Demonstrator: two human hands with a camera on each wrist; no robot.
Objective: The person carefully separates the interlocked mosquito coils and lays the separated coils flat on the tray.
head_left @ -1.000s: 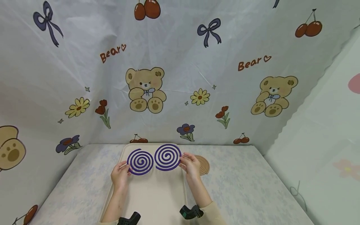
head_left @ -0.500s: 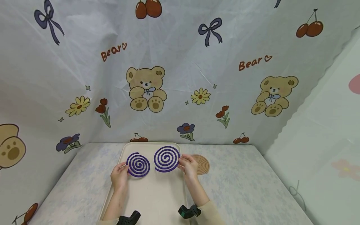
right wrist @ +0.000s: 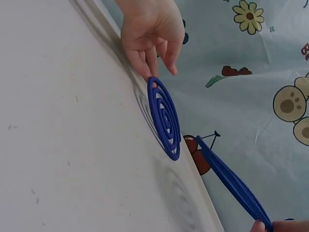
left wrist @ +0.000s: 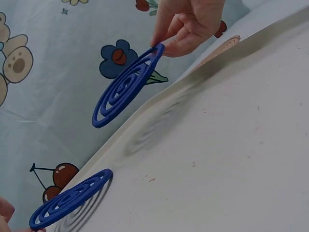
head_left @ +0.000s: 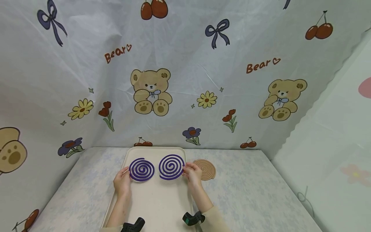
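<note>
My left hand (head_left: 122,183) pinches the left edge of a blue-purple mosquito coil (head_left: 142,169). That coil tilts low over a cream tray (head_left: 162,203), its far end close to the surface in the left wrist view. One finger of the left hand (right wrist: 153,34) stands apart from the coil in the right wrist view. A second blue-purple mosquito coil (head_left: 171,166) hangs above the tray, its right edge between the thumb and finger of my right hand (head_left: 193,176). In the left wrist view, its shadow falls well apart from it below the right hand (left wrist: 190,24).
A brown coil (head_left: 207,169) lies on the mottled pale table (head_left: 246,190), to the right of the tray. Behind the table hangs a cloth (head_left: 185,58) printed with bears. A thin cord (head_left: 306,199) hangs at the right side.
Both coils have come down toward the tray, the left one first and by now lower. My right hand has moved slightly left and nearer. The brown coil shows more fully.
</note>
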